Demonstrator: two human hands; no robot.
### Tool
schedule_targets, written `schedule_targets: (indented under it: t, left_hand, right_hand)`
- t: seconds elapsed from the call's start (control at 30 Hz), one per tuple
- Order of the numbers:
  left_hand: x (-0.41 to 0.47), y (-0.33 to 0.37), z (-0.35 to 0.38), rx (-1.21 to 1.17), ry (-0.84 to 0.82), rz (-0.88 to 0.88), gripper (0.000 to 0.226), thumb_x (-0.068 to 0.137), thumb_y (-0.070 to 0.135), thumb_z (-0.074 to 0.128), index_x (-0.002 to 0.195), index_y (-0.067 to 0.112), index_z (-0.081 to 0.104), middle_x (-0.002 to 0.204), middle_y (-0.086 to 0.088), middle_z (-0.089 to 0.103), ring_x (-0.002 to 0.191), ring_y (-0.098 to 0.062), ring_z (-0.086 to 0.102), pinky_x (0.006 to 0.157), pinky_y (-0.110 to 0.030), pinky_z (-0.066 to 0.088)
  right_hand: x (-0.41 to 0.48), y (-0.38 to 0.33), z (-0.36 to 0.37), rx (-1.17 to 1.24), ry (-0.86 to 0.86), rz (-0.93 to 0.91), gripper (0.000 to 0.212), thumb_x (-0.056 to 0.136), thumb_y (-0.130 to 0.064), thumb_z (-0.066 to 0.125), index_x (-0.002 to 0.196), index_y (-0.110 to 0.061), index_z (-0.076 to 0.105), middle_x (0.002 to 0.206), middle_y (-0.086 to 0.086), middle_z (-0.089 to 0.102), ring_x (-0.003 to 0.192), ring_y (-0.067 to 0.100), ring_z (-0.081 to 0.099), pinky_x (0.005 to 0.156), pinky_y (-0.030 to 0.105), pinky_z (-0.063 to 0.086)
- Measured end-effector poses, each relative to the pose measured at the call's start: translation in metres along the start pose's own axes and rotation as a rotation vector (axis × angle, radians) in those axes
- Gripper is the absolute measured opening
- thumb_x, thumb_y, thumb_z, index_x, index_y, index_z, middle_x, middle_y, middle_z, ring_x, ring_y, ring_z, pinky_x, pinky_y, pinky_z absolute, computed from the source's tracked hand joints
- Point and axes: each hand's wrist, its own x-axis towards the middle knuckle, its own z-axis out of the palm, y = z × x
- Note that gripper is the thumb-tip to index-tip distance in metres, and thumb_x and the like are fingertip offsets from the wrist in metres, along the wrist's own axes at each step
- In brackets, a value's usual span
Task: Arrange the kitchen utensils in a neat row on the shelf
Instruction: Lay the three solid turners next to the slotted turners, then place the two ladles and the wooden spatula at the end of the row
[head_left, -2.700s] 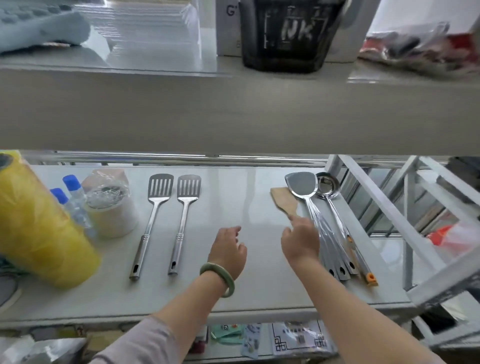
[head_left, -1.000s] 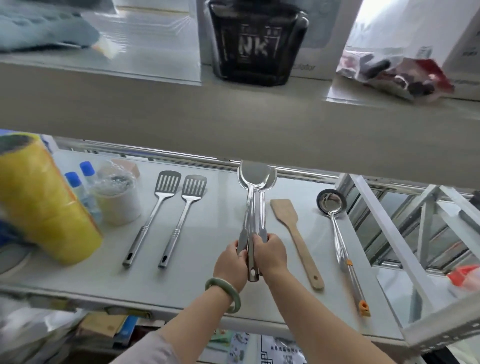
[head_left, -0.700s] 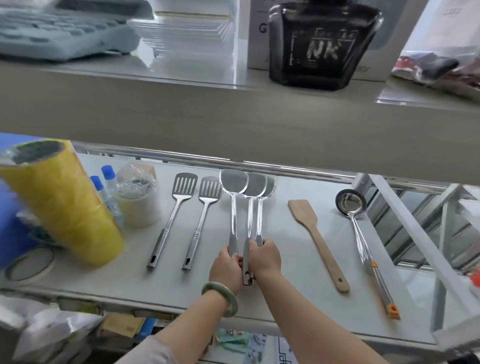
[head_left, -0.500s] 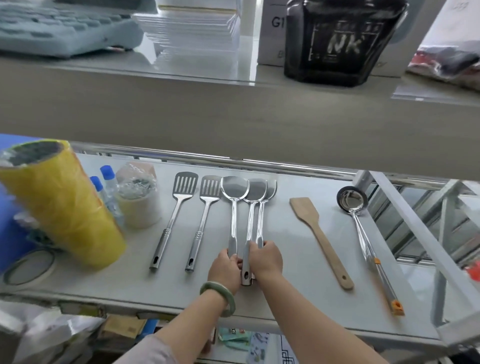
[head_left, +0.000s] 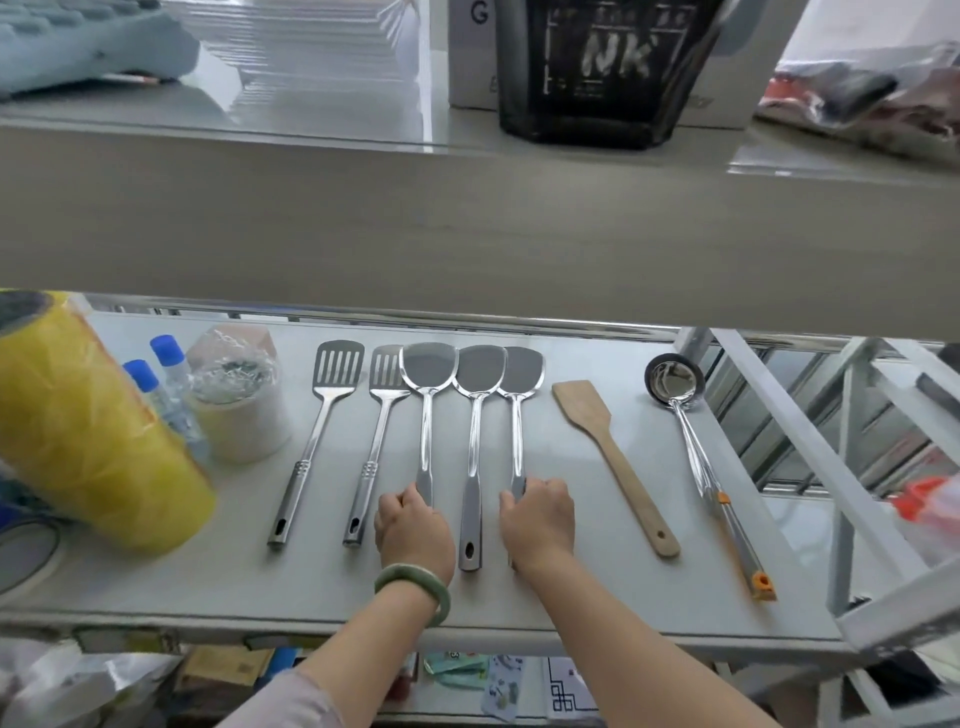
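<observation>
On the white shelf (head_left: 571, 597) lie two slotted steel turners (head_left: 332, 384), three solid steel spatulas, a wooden spatula (head_left: 608, 447) and a steel ladle (head_left: 691, 441) with an orange tip, handles toward me. My left hand (head_left: 413, 530) grips the handle of the left solid spatula (head_left: 427, 395), whose blade overlaps the second slotted turner (head_left: 383, 384). My right hand (head_left: 540, 522) grips the handle of the right solid spatula (head_left: 519, 395). The middle solid spatula (head_left: 474, 415) lies free between my hands.
At the shelf's left stand a large yellow roll (head_left: 88, 426), two blue-capped bottles (head_left: 156, 389) and a plastic-wrapped white cup (head_left: 239, 405). A white metal frame (head_left: 810, 467) borders the right end. The upper shelf holds a black bag (head_left: 602, 67) and a keyboard (head_left: 78, 47).
The three solid spatulas, held bunched together half a second ago, are now fanned apart into separate parallel lines. My hands have moved apart with the outer two.
</observation>
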Motion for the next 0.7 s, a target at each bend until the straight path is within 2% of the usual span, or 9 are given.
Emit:
schedule_targets:
  t: [0.17, 0.33, 0.5, 0.7]
  left_hand:
    - [0.000, 0.009, 0.003, 0.063, 0.110, 0.020, 0.052, 0.090, 0.013, 0.039, 0.142, 0.012, 0.033, 0.133, -0.012, 0.037, 0.120, -0.026, 0.039, 0.105, -0.036, 0.035]
    - [-0.015, 0.049, 0.016, -0.065, 0.129, 0.255, 0.049, 0.088, 0.007, 0.042, 0.138, 0.011, 0.041, 0.130, -0.011, 0.041, 0.117, -0.025, 0.041, 0.107, -0.031, 0.032]
    - [-0.039, 0.098, 0.044, -0.095, 0.006, 0.473, 0.047, 0.091, 0.014, 0.044, 0.138, 0.016, 0.039, 0.128, -0.004, 0.042, 0.124, -0.020, 0.040, 0.113, -0.028, 0.026]
    - [-0.061, 0.133, 0.090, 0.036, -0.271, 0.472, 0.053, 0.091, 0.037, 0.047, 0.141, 0.028, 0.033, 0.144, -0.006, 0.030, 0.136, -0.024, 0.029, 0.116, -0.034, 0.023]
  right_hand:
    - [0.006, 0.024, -0.024, 0.057, 0.063, -0.068, 0.052, 0.092, -0.030, 0.050, 0.137, -0.007, 0.042, 0.128, 0.015, 0.046, 0.122, 0.029, 0.044, 0.106, 0.033, 0.034]
    - [0.028, 0.062, -0.066, 0.005, 0.234, -0.108, 0.042, 0.087, -0.015, 0.054, 0.128, -0.005, 0.053, 0.118, 0.018, 0.055, 0.115, 0.034, 0.050, 0.103, 0.036, 0.036]
    - [0.046, 0.109, -0.109, -0.049, 0.320, -0.055, 0.042, 0.085, -0.009, 0.052, 0.127, -0.008, 0.054, 0.124, 0.018, 0.055, 0.118, 0.033, 0.047, 0.105, 0.037, 0.034]
    - [0.059, 0.146, -0.131, -0.173, 0.205, 0.038, 0.047, 0.089, -0.025, 0.054, 0.134, -0.014, 0.045, 0.132, 0.016, 0.047, 0.122, 0.033, 0.041, 0.105, 0.039, 0.034]
